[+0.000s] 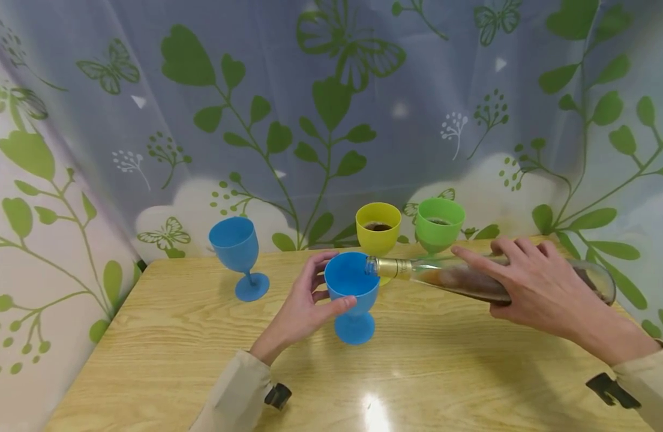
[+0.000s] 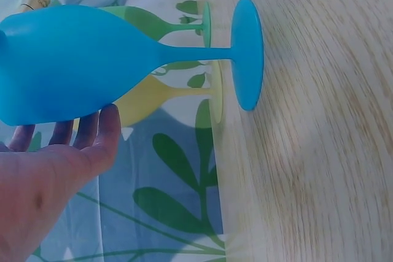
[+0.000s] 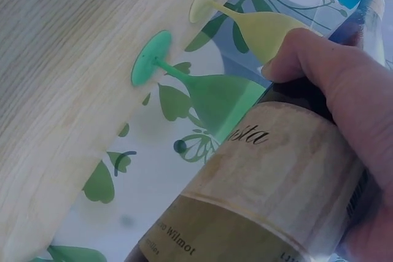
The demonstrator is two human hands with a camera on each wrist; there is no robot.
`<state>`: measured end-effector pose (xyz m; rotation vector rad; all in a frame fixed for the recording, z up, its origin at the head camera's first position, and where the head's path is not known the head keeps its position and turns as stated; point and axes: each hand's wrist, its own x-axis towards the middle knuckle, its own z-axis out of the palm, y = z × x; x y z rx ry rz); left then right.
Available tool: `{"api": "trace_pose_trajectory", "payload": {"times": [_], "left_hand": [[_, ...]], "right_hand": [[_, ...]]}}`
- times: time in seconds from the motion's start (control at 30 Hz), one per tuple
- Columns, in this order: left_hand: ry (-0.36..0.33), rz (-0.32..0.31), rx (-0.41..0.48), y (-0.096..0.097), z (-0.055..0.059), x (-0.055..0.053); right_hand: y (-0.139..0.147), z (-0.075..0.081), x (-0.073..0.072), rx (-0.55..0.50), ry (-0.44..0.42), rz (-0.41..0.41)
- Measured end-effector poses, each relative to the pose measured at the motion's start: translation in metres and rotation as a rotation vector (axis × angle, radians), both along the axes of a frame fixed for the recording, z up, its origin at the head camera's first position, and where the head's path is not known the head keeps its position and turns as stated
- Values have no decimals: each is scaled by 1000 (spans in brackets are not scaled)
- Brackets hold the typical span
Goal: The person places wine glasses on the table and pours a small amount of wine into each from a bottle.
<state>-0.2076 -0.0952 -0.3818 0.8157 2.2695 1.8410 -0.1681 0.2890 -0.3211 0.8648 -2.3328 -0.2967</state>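
Observation:
My left hand holds the bowl of a blue goblet, thumb at the front and fingers around the far side. The goblet stands upright near the middle of the wooden table, its foot and stem plain in the left wrist view. My right hand grips a labelled glass wine bottle tilted almost flat, neck to the left. The bottle's mouth is at the blue goblet's rim. Dark liquid lies inside the bottle; whether any flows out I cannot tell.
Behind the bottle stand a yellow goblet and a green goblet, both with dark liquid inside. A second blue goblet stands at the back left of the table. A leaf-patterned curtain hangs behind the table.

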Motion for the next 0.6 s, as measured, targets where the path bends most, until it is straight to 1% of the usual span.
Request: {"api": "trace_pose_trajectory", "payload": {"times": [0.33,0.6], "left_hand": [[-7,-4,4,0,0,0],[-5,-12,4,0,1,0]], "right_hand": [[1,6,0,3,1,-6],[2,13,1,41,13,14]]}}
